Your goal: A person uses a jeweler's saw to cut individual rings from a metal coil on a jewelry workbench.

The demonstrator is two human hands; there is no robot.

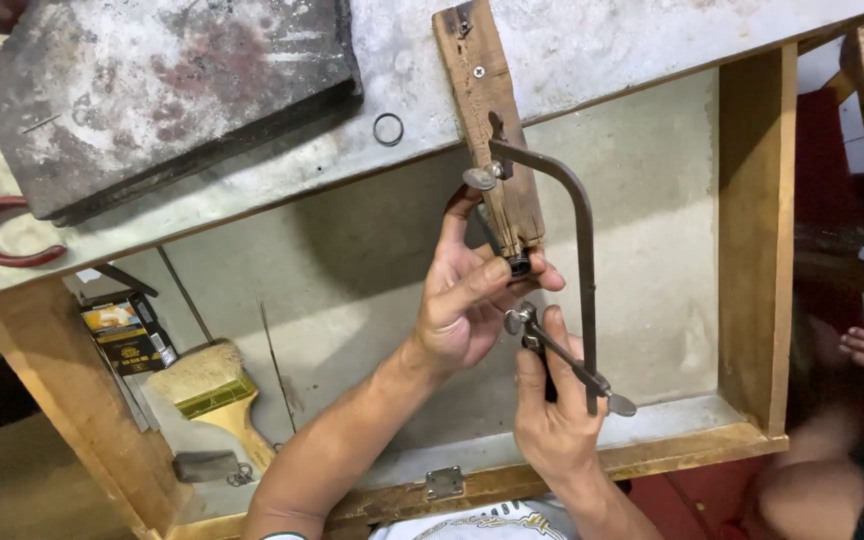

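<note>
My left hand [467, 300] pinches a small dark ring-like piece [520, 265] against the tip of the worn wooden bench pin [497, 140], fingers closed on it. My right hand [552, 410] is wrapped shut on the handle of the dark metal jeweller's saw frame [584, 260], just at 5 o'clock from the piece. Best kept: blade upright, light strokes, piece pressed firm. In the tray at 8 o'clock, a yellow-and-black box [127, 335] beside a wooden-handled brush [217, 400].
</note>
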